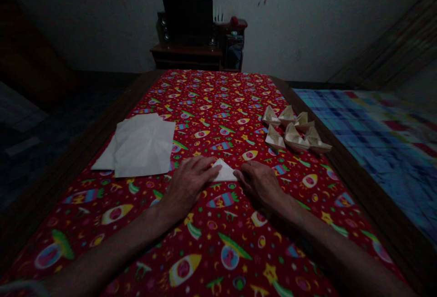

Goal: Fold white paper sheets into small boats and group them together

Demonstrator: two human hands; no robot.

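Observation:
Between my two hands a small folded paper [223,172], pale and triangular with its peak pointing away from me, lies on the red patterned cloth. My left hand [189,181] holds its left side, thumb on the paper and fingers along the far edge. At the right corner, my right hand [259,179] pinches the paper with curled fingers; their tips are partly hidden. To the left lies a loose stack of white paper sheets [145,146] with crease marks. Several folded paper boats [295,138] stand in two rows to the right.
The red cloth [211,242] covers a long table with a dark wooden edge [368,192]. Beyond its far end stand a monitor [187,20] and speakers on a wooden desk [186,51]. A blue checked cover [344,124] spreads out on the right.

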